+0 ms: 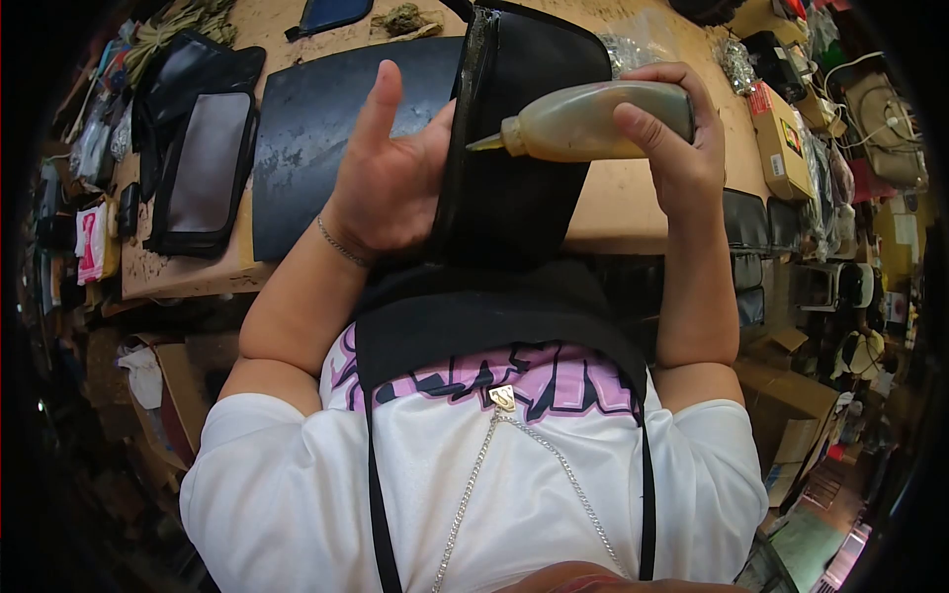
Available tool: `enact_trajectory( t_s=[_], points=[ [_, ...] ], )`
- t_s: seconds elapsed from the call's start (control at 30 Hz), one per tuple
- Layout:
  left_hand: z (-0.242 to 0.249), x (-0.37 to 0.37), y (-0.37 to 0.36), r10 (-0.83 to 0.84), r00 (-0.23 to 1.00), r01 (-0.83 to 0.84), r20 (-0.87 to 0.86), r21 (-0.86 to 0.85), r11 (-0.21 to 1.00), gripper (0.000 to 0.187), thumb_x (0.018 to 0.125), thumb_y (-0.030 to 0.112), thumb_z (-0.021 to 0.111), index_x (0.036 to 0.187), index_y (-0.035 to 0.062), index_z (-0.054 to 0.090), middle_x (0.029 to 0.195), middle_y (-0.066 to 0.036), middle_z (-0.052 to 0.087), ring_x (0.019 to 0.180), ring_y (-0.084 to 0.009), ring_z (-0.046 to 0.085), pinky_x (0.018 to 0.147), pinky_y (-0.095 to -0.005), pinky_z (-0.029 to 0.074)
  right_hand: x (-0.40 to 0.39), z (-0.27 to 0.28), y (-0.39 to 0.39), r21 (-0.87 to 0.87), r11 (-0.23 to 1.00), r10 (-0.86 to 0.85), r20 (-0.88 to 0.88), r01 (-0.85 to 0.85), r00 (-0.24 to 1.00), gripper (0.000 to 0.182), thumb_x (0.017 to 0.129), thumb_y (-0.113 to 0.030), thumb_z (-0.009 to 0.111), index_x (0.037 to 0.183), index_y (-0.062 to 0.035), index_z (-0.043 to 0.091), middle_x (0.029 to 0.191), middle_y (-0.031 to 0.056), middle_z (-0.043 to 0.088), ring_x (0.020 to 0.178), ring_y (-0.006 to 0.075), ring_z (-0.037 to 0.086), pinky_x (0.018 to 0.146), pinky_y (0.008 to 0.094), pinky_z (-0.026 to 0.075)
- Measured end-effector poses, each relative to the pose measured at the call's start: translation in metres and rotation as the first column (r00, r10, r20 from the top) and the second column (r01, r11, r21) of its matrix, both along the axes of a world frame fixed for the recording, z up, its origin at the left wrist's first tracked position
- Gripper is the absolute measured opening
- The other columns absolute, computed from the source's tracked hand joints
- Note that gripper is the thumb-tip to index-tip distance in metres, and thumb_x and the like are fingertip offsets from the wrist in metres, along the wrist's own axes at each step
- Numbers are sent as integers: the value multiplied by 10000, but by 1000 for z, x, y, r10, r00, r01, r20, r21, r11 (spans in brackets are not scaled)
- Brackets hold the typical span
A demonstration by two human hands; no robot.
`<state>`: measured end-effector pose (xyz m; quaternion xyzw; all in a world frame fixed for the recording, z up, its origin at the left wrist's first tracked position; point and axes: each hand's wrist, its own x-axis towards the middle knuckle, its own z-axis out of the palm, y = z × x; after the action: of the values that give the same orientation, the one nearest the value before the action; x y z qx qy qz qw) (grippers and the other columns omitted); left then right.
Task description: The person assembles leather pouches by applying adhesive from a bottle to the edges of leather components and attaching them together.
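Near black case (544, 59), bottle (593, 121) (translucent).

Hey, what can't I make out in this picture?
Head view:
Left hand: fingers, except the thumb, mostly hidden behind the black leather-look piece.
Translucent plastic squeeze bottle: base partly covered by the right hand.
Flat blue pouch: cut off by the top edge.
Tan cardboard box: lettering too small.

A tan bench (623, 203) spans the upper part of the frame in a cluttered, unevenly lit room, with a cardboard box (183, 390) standing at lower left and a brown carton (791, 395) at lower right.
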<state>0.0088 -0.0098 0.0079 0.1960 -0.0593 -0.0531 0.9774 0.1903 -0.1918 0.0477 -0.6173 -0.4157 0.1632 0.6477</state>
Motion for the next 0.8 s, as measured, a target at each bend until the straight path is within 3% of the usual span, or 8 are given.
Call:
enact_trajectory(
  t_s=[0.33, 0.47, 0.57, 0.73, 0.8],
  points=[
    [1, 1, 3, 78, 996, -80, -47, -38, 996, 946, 921, 781, 238, 1556, 81, 210, 1553, -152, 344, 1421, -331, 358, 1166, -486, 305, -23, -5, -9, -59, 996, 69, 136, -62, 988, 353, 796, -152, 831, 1055, -42, 619, 957, 42, 653, 888, 120, 626, 804, 253, 498],
    [-2, 3, 6, 109, 994, -110, -15, -89, 990, 949, 941, 755, 226, 1545, 24, 198, 1539, -210, 350, 1412, -373, 368, 1162, -506, 309, -31, -4, -15, -105, 991, 95, 155, -79, 983, 357, 786, -143, 837, 1048, -36, 620, 978, 50, 638, 885, 122, 620, 805, 251, 487],
    [-1, 4, 7, 136, 990, -137, -26, -63, 988, 944, 945, 748, 214, 1545, 19, 199, 1536, -215, 352, 1413, -375, 366, 1164, -508, 305, -35, -6, -18, -107, 990, 116, 287, -89, 951, 361, 775, -137, 840, 1044, -34, 622, 974, 52, 633, 878, 128, 618, 800, 252, 480],
    [0, 3, 11, 136, 991, -136, -15, -50, 989, 933, 945, 744, 227, 1551, 35, 189, 1551, -208, 330, 1418, -377, 356, 1170, -510, 290, -38, -6, -22, -204, 948, 291, 250, -244, 924, 345, 781, -127, 829, 1048, -50, 624, 955, 42, 640, 891, 126, 616, 807, 256, 480],
    [3, 2, 6, 127, 990, -127, -63, 5, 992, 940, 931, 766, 222, 1557, 65, 198, 1547, -172, 349, 1412, -330, 372, 1178, -481, 276, -33, -6, -19, -52, 981, 191, 53, -188, 980, 345, 786, -124, 827, 1057, -55, 624, 967, 43, 648, 895, 128, 625, 810, 258, 494]
  ],
)
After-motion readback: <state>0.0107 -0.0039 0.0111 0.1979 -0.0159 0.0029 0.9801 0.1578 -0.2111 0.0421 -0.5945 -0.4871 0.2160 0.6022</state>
